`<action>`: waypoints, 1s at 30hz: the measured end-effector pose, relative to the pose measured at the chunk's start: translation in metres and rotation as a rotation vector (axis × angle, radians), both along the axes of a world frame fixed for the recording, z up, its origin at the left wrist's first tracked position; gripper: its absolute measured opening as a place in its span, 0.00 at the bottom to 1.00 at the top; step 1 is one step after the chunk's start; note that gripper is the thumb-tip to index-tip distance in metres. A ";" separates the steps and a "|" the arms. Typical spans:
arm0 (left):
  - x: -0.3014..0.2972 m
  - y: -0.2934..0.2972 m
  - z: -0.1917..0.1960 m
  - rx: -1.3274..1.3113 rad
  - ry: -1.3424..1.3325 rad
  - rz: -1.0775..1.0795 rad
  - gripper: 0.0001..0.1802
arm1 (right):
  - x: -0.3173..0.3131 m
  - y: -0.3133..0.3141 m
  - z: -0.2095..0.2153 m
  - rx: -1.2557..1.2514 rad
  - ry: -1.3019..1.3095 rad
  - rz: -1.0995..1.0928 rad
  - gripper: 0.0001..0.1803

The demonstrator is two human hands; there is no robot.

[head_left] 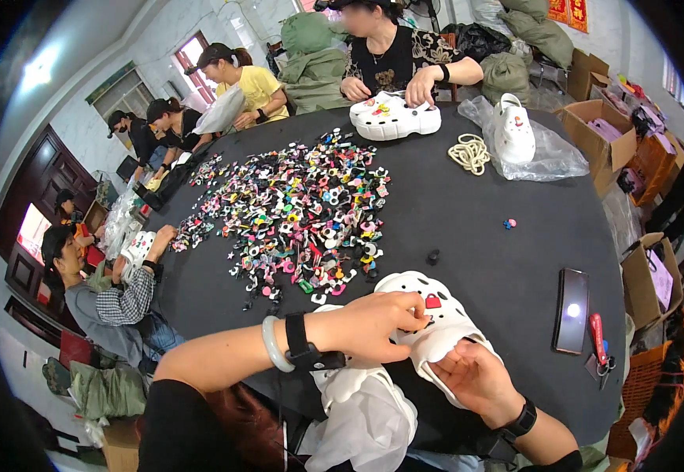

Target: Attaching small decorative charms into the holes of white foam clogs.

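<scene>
In front of me a white clog [456,324] with round holes lies tilted on the black table, a red charm [433,301] set in its upper. My left hand [377,324] is closed over the upper beside that charm, fingertips pinched together; whatever is between them is too small to make out. At the clog's foot opening, my right hand [476,377] grips the rim with curled fingers. Another white clog [330,385], stuffed with thin white wrapping [365,429], lies partly under my left forearm.
Many colourful shoe charms [303,212] cover the middle-left of the black table [452,220]. A phone [571,311], red-handled tool [597,338] and small scissors [605,374] lie at right. Across, a person handles a decorated clog [393,118]; cord [469,153] and another clog [515,134] sit beside it.
</scene>
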State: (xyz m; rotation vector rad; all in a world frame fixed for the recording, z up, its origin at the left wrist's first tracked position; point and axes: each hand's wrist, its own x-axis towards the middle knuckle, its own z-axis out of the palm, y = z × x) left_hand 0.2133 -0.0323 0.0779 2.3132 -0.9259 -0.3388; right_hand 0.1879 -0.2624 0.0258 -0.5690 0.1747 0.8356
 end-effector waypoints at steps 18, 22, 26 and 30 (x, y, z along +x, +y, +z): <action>0.010 0.001 0.008 0.206 0.420 0.099 0.23 | 0.002 -0.001 -0.020 0.117 0.022 0.100 0.23; 0.011 -0.001 -0.001 0.158 0.378 0.130 0.23 | 0.006 -0.005 -0.022 0.094 -0.139 0.163 0.29; 0.007 0.007 -0.007 0.048 0.301 0.152 0.22 | 0.004 -0.006 -0.004 0.068 -0.216 0.184 0.29; 0.020 0.004 -0.001 -0.090 0.122 0.082 0.16 | 0.005 -0.004 -0.002 0.023 -0.171 0.129 0.22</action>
